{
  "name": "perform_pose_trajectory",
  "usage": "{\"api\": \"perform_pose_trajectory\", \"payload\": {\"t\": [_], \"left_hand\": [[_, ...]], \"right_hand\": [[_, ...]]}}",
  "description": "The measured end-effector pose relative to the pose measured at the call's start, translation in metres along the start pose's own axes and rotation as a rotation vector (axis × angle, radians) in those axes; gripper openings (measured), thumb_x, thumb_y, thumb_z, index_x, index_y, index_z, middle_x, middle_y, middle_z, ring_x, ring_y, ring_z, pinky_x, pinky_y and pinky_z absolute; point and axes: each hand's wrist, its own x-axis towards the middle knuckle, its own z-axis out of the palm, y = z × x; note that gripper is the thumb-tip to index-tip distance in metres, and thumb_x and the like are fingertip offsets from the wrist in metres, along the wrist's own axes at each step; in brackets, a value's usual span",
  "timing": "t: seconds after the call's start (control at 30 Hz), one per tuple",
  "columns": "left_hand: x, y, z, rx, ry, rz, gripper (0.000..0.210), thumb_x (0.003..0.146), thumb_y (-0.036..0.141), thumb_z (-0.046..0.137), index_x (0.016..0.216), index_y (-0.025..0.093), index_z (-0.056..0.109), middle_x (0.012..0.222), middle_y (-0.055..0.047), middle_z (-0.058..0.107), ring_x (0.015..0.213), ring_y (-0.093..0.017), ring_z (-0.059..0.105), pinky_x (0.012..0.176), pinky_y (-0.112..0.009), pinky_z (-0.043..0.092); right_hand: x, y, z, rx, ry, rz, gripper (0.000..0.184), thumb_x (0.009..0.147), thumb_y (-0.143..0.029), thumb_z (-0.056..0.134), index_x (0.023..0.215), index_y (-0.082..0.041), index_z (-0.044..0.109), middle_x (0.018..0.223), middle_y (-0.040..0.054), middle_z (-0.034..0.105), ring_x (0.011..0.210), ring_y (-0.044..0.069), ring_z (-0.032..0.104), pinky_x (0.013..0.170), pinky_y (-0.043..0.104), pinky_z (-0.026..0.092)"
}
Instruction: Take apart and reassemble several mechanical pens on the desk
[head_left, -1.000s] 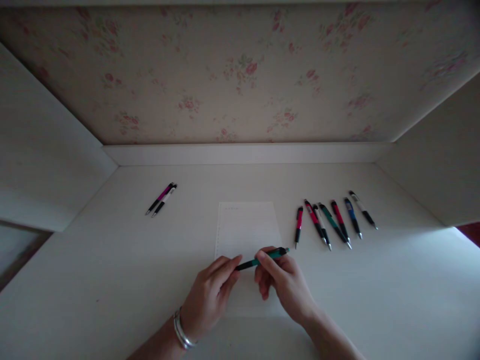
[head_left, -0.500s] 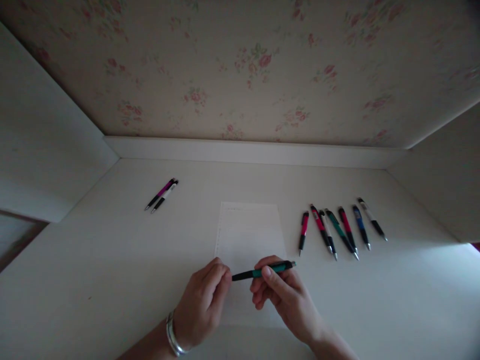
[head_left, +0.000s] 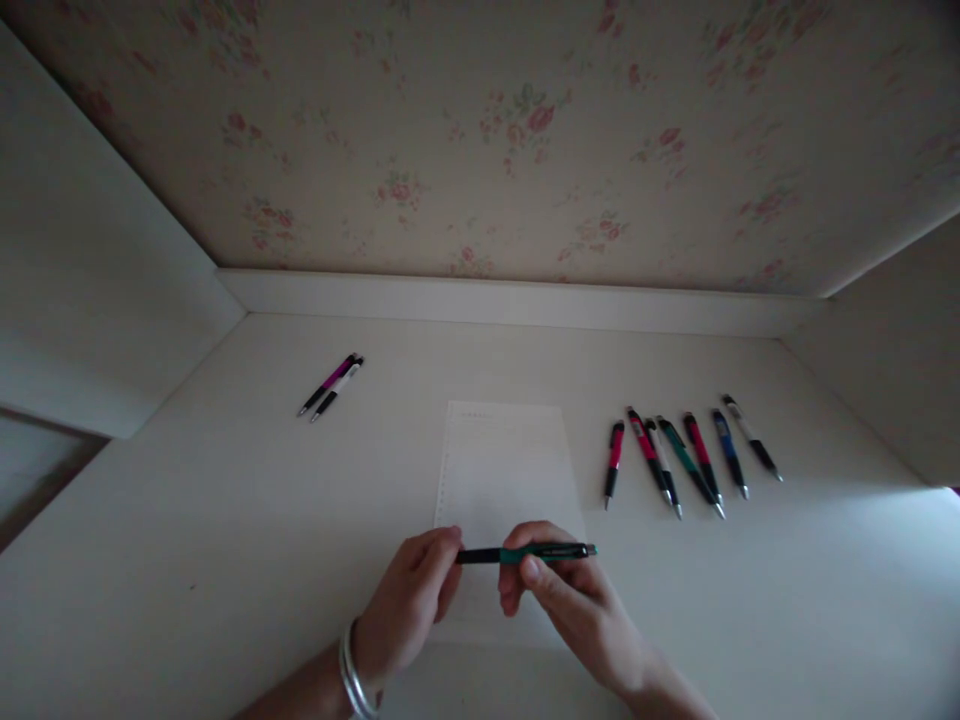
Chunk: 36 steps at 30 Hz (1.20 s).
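Note:
Between my two hands lies a green and black click pen (head_left: 521, 553), held almost level above the paper. My right hand (head_left: 574, 590) pinches its green barrel between thumb and fingers, with the clip end poking out to the right. At the other end, my left hand (head_left: 412, 595) closes thumb and fingers around the tip, which is hidden. A silver bracelet circles my left wrist. Beneath the hands, a white sheet of paper (head_left: 506, 460) with faint marks along its top and left edges rests on the white table (head_left: 300, 520).
Several pens lie at the right, among them a pink pen (head_left: 614, 465), a green pen (head_left: 686, 460), a blue pen (head_left: 730, 455) and a white pen (head_left: 752, 438). A purple pen (head_left: 327, 385) and another white pen (head_left: 337, 389) lie at the back left. Flowered wallpaper rises behind.
The pen has turned from a slight slant to nearly level, and its clip now faces me. My left hand has rolled a little at the tip. The whole view has shifted slightly.

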Motion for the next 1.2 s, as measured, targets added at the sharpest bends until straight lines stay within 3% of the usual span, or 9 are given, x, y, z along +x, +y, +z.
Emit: {"api": "perform_pose_trajectory", "payload": {"t": [0.13, 0.3, 0.43, 0.57, 0.7, 0.8, 0.93, 1.07, 1.2], "left_hand": [[0.0, 0.007, -0.004, -0.055, 0.098, -0.01, 0.05, 0.093, 0.062, 0.043, 0.069, 0.019, 0.052, 0.057, 0.004, 0.04, 0.05, -0.011, 0.036, 0.045, -0.023, 0.03], [-0.004, 0.012, -0.005, -0.085, -0.046, 0.011, 0.044, 0.091, 0.057, 0.053, 0.111, 0.018, 0.057, 0.055, 0.009, 0.039, 0.045, -0.009, 0.034, 0.041, -0.02, 0.026], [-0.004, 0.012, -0.005, -0.009, 0.0, 0.075, 0.038, 0.092, 0.054, 0.054, 0.086, 0.017, 0.061, 0.054, 0.007, 0.04, 0.046, -0.009, 0.036, 0.043, -0.019, 0.029], [-0.003, 0.007, -0.006, 0.017, 0.05, 0.017, 0.056, 0.096, 0.058, 0.041, 0.067, 0.015, 0.06, 0.055, 0.002, 0.048, 0.047, -0.009, 0.04, 0.042, -0.02, 0.029], [-0.002, 0.005, -0.008, -0.05, 0.022, -0.003, 0.054, 0.097, 0.059, 0.036, 0.089, 0.015, 0.065, 0.056, 0.003, 0.05, 0.045, -0.009, 0.041, 0.041, -0.02, 0.031], [-0.003, 0.009, -0.009, -0.115, 0.001, 0.039, 0.043, 0.094, 0.056, 0.046, 0.109, 0.018, 0.059, 0.059, 0.005, 0.05, 0.049, -0.01, 0.045, 0.045, -0.02, 0.038], [-0.005, 0.013, -0.01, -0.056, -0.03, 0.124, 0.03, 0.087, 0.046, 0.065, 0.098, 0.018, 0.061, 0.064, 0.004, 0.051, 0.054, -0.01, 0.048, 0.049, -0.019, 0.041], [-0.004, 0.014, -0.009, 0.004, -0.026, 0.108, 0.032, 0.087, 0.047, 0.064, 0.095, 0.016, 0.066, 0.059, 0.003, 0.053, 0.051, -0.01, 0.049, 0.047, -0.019, 0.039], [-0.004, 0.017, -0.008, 0.022, 0.015, 0.087, 0.042, 0.091, 0.052, 0.056, 0.075, 0.014, 0.064, 0.056, 0.001, 0.053, 0.05, -0.01, 0.049, 0.047, -0.02, 0.037]], "right_hand": [[0.002, -0.001, -0.005, 0.056, -0.018, -0.024, 0.016, 0.093, -0.031, 0.065, 0.104, -0.02, 0.067, 0.083, 0.0035, 0.067, 0.075, 0.015, 0.064, 0.07, 0.03, 0.051], [0.002, -0.003, -0.01, 0.114, -0.01, -0.084, 0.03, 0.095, -0.043, 0.057, 0.102, -0.017, 0.07, 0.085, 0.007, 0.067, 0.077, 0.019, 0.065, 0.069, 0.034, 0.052], [0.0, -0.004, -0.01, 0.093, 0.072, -0.069, 0.023, 0.095, -0.037, 0.06, 0.108, -0.02, 0.069, 0.082, 0.0048, 0.068, 0.075, 0.018, 0.065, 0.068, 0.031, 0.05], [0.0, -0.006, -0.011, 0.086, 0.096, -0.051, 0.019, 0.089, -0.029, 0.069, 0.107, -0.024, 0.068, 0.084, 0.0022, 0.069, 0.073, 0.016, 0.066, 0.067, 0.03, 0.051], [0.0, -0.008, -0.012, 0.067, 0.113, -0.053, 0.015, 0.087, -0.03, 0.071, 0.099, -0.021, 0.069, 0.083, 0.0027, 0.069, 0.072, 0.016, 0.066, 0.067, 0.029, 0.05], [0.0, -0.008, -0.013, 0.065, 0.139, -0.057, 0.016, 0.087, -0.031, 0.071, 0.099, -0.021, 0.069, 0.082, 0.0024, 0.069, 0.071, 0.015, 0.065, 0.066, 0.028, 0.05], [0.001, -0.007, -0.015, 0.077, 0.141, -0.079, 0.016, 0.086, -0.03, 0.071, 0.098, -0.021, 0.07, 0.081, 0.0023, 0.068, 0.07, 0.015, 0.065, 0.066, 0.027, 0.05], [0.003, -0.007, -0.017, 0.065, 0.154, -0.106, 0.012, 0.085, -0.029, 0.072, 0.092, -0.02, 0.071, 0.077, 0.0017, 0.068, 0.068, 0.014, 0.063, 0.064, 0.025, 0.049], [0.003, -0.007, -0.019, 0.048, 0.172, -0.119, 0.011, 0.082, -0.028, 0.074, 0.09, -0.02, 0.071, 0.077, 0.0012, 0.067, 0.067, 0.013, 0.062, 0.063, 0.025, 0.048]]}}
